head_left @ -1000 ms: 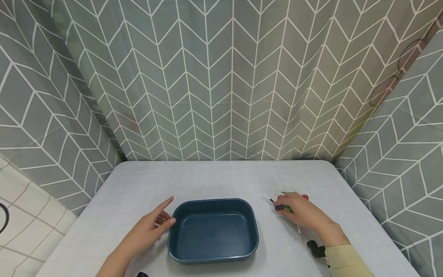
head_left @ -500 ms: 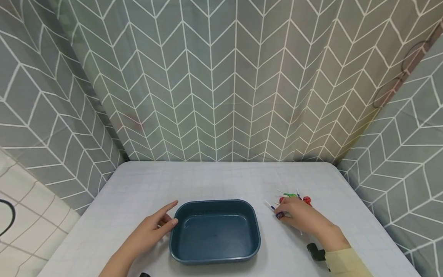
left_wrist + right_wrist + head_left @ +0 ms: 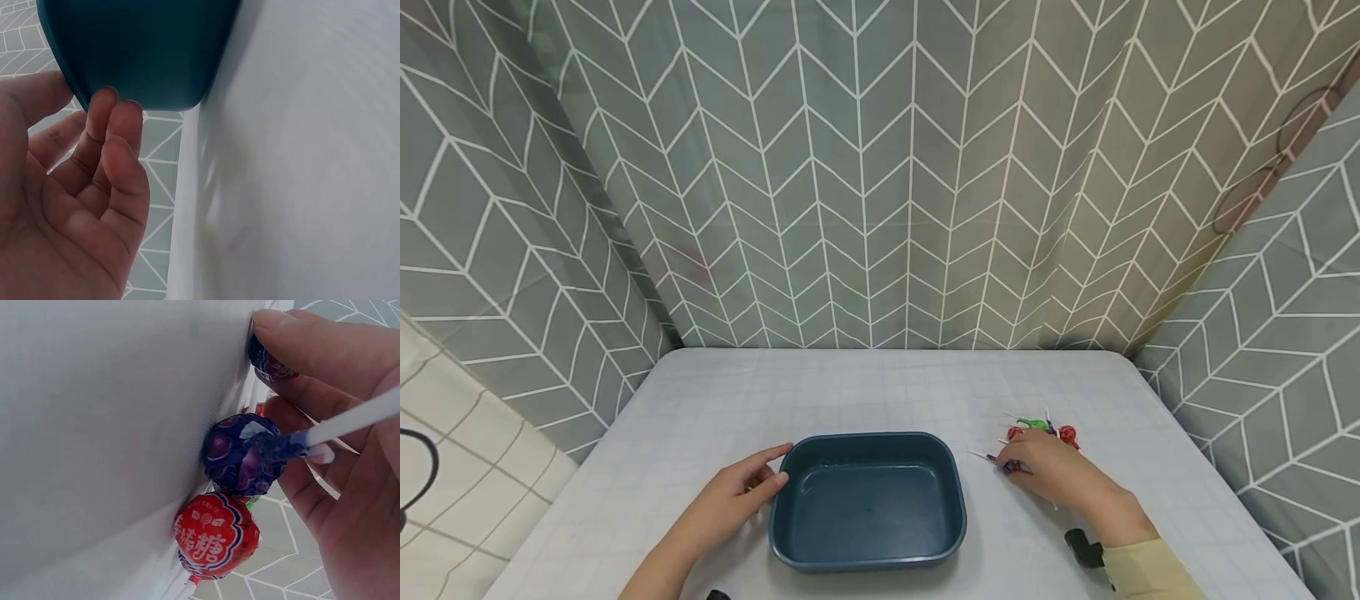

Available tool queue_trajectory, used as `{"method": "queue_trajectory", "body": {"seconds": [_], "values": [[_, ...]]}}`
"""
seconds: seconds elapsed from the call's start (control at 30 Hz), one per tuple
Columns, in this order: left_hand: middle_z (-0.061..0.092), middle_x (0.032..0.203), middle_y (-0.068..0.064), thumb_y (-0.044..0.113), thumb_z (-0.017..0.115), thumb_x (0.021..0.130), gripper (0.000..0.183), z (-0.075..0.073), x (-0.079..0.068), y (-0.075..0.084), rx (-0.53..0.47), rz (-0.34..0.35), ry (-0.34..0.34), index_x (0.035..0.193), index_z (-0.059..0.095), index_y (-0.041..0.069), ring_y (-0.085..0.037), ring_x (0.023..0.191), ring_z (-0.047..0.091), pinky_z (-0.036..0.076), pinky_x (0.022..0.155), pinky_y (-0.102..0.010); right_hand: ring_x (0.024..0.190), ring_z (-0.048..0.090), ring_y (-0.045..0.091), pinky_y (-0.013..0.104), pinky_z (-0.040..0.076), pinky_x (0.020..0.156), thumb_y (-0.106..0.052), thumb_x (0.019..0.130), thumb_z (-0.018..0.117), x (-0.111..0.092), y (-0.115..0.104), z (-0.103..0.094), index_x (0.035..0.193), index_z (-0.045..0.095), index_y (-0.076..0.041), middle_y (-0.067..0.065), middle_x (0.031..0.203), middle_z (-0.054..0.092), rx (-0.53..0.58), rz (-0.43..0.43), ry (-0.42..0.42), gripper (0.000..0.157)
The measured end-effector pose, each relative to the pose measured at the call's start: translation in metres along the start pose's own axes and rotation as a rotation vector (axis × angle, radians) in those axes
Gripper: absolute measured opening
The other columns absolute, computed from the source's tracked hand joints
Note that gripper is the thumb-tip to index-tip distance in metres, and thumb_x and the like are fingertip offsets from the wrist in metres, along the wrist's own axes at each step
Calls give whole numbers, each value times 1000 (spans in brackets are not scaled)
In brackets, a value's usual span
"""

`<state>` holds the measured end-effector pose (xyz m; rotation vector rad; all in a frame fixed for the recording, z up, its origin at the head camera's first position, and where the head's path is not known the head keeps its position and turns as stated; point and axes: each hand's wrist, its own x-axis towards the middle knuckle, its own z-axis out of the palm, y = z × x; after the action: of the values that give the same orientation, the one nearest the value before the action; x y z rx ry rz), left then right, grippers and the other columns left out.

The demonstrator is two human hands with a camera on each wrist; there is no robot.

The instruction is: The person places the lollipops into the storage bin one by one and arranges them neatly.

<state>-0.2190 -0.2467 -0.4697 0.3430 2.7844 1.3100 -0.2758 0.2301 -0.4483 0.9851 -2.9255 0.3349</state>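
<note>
In the head view, my left hand (image 3: 730,500) is at the left rim of a dark blue rectangular tray (image 3: 868,565), thumb and index finger touching the rim. The left wrist view shows its other fingers loosely bent against the tray's outer wall (image 3: 150,69). On the right, my right hand (image 3: 1060,471) pinches a dark-wrapped lollipop (image 3: 269,359) between thumb and fingers, close over the tabletop. Next to those fingers are a purple lollipop (image 3: 240,456), its white stick towards the camera, and a red lollipop (image 3: 215,534). The hand partly hides the pile.
Beyond the right hand lie a green-wrapped lollipop (image 3: 1032,423) and another red one (image 3: 1067,433). A black object (image 3: 1084,548) is beside the right sleeve (image 3: 1153,571). The white table (image 3: 880,387) ends at a patterned curtain (image 3: 887,208).
The left index finger has come down onto the tray's rim. The right hand has shifted slightly towards me with the dark lollipop, uncovering more of the green and red ones.
</note>
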Motion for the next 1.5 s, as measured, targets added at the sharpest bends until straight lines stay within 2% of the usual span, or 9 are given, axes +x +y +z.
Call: {"method": "queue_trajectory", "body": {"seconds": [0.17, 0.37, 0.67, 0.87, 1.0, 1.2, 1.43, 1.5], "values": [[60, 80, 2, 41, 62, 97, 50, 0, -1, 1, -36, 12, -13, 141, 55, 21, -14, 67, 57, 49, 58, -27, 95, 61, 14, 40, 52, 86, -11, 83, 80, 0, -2, -3, 100, 76, -17, -8, 97, 64, 3, -14, 17, 19], [59, 82, -3, 37, 64, 97, 52, 0, -1, 4, -116, 3, -34, 142, 53, 12, -21, 69, 58, 49, 56, -27, 95, 62, 13, 36, 53, 83, -6, 84, 78, -1, -6, -8, 104, 75, -14, -6, 102, 61, 49, 1, 114, 22], [60, 84, -5, 35, 63, 98, 51, 1, -1, 6, -138, -37, -41, 142, 54, 11, -22, 70, 58, 50, 57, -27, 92, 59, 11, 34, 54, 82, -10, 78, 84, 1, -10, -12, 103, 75, -16, -5, 106, 57, 103, 86, 104, 27], [60, 83, -5, 35, 63, 98, 52, 0, -2, 7, -135, -33, -43, 142, 53, 10, -22, 70, 58, 50, 57, -27, 87, 57, 8, 31, 54, 80, -12, 77, 86, 1, -12, -12, 100, 75, -18, -6, 102, 55, 104, 98, 151, 26], [60, 83, -5, 36, 64, 97, 52, 0, -2, 8, -138, -46, -40, 142, 53, 11, -23, 71, 59, 50, 57, -27, 84, 58, 6, 29, 54, 77, -14, 79, 85, 2, -12, -12, 105, 73, -15, -9, 99, 59, 118, 90, 181, 29], [59, 83, -5, 36, 65, 96, 53, 0, -1, 7, -156, -53, -40, 142, 53, 12, -24, 71, 58, 50, 58, -28, 82, 60, 6, 32, 53, 76, -16, 82, 82, 4, -13, -15, 107, 72, -13, -11, 95, 65, 190, 169, 181, 28], [59, 83, -6, 32, 64, 97, 51, 0, -1, 5, -174, -25, -42, 142, 53, 11, -25, 70, 58, 50, 57, -28, 80, 57, 5, 32, 55, 75, -10, 83, 80, 3, -11, -16, 113, 74, -14, -10, 100, 65, 235, 84, 263, 31], [59, 83, -6, 32, 64, 98, 50, 0, -1, 5, -172, -18, -42, 142, 53, 11, -25, 70, 58, 50, 57, -28, 82, 59, 4, 31, 55, 76, -9, 84, 80, 2, -10, -15, 116, 73, -12, -9, 102, 66, 259, 83, 270, 33]]}}
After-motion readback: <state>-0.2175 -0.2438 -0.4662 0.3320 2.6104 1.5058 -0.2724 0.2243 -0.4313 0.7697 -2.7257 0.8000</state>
